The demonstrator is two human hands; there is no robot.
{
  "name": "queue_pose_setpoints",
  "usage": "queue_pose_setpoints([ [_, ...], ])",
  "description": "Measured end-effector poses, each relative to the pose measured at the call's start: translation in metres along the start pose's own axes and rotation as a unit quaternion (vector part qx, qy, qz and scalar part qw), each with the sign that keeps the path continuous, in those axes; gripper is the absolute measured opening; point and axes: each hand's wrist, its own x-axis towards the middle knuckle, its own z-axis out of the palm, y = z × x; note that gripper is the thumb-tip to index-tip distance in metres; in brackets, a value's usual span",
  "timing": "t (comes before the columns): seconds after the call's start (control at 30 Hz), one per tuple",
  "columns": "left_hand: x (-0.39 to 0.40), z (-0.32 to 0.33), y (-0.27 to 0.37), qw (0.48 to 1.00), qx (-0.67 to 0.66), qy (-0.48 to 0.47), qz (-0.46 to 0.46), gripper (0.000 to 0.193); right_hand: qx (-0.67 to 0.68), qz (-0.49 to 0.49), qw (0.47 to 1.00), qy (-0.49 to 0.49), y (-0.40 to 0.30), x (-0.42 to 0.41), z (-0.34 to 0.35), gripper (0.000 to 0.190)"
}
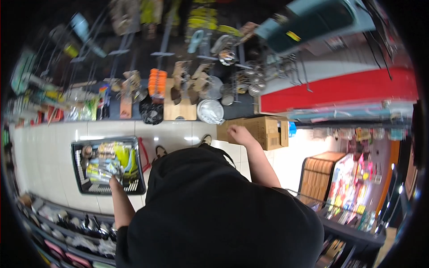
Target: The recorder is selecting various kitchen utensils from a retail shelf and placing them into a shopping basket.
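My left hand (115, 181) reaches down into a black plastic basket (76, 167) on the floor at the left, at some packaged goods (102, 169); whether its fingers grip one of them is too small and blurred to tell. In the same basket lie yellow-green items (126, 159) and brownish packs. My right hand (239, 134) hangs over a cardboard box (254, 125) on the floor, its fingers curled and nothing seen in them. Just ahead of that hand, a round plate wrapped in clear plastic (210, 111) rests on the low shelf.
A dark shelf ahead bears a wooden board (179, 110), orange items (157, 83) and hanging utensils. Shelves with wrapped goods (83, 227) run behind at the lower left. A wooden display stand (318, 174) is at the right. A red strap (144, 155) lies beside the basket.
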Motion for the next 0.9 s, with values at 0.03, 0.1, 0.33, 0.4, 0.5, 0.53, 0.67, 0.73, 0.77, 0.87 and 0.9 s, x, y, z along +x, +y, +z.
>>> queue_pose_setpoints([
  [0.03,-0.005,0.000,-0.003,0.995,0.076,0.049,0.033,0.045,0.083,-0.002,0.991,0.101,0.012,0.006,-0.011,0.024],
  [0.1,-0.025,0.035,-0.002,0.986,0.108,0.052,0.119,0.045,0.244,0.059,0.931,0.266,0.018,0.008,-0.047,0.021],
  [0.33,-0.127,0.122,0.036,0.956,0.051,0.105,0.269,0.037,0.274,-0.039,0.791,0.545,0.072,0.083,-0.173,0.039],
  [0.4,-0.138,0.136,0.039,0.959,0.058,0.082,0.266,0.035,0.337,-0.064,0.782,0.520,0.065,0.084,-0.189,0.037],
  [0.5,-0.158,0.156,0.037,0.958,0.061,0.007,0.279,0.029,0.345,0.023,0.816,0.463,0.054,0.077,-0.206,0.032],
  [0.53,-0.156,0.158,0.033,0.958,0.065,-0.026,0.277,0.028,0.310,-0.015,0.839,0.448,0.057,0.074,-0.204,0.028],
  [0.67,-0.163,0.175,0.026,0.952,0.108,-0.060,0.279,0.028,0.408,-0.101,0.835,0.356,0.039,0.037,-0.199,0.020],
  [0.73,-0.158,0.175,0.022,0.955,0.104,-0.055,0.274,0.026,0.463,-0.127,0.822,0.307,0.022,0.007,-0.199,0.018],
  [0.77,-0.160,0.177,0.023,0.955,0.096,-0.054,0.276,0.026,0.463,-0.123,0.837,0.266,0.015,-0.008,-0.200,0.018],
  [0.87,-0.186,0.160,0.013,0.943,0.137,-0.081,0.292,0.021,0.473,-0.145,0.852,0.168,0.002,-0.036,-0.189,0.017],
  [0.9,-0.184,0.153,0.010,0.950,0.120,-0.090,0.275,0.018,0.445,-0.136,0.875,0.134,0.002,-0.046,-0.184,0.017],
])
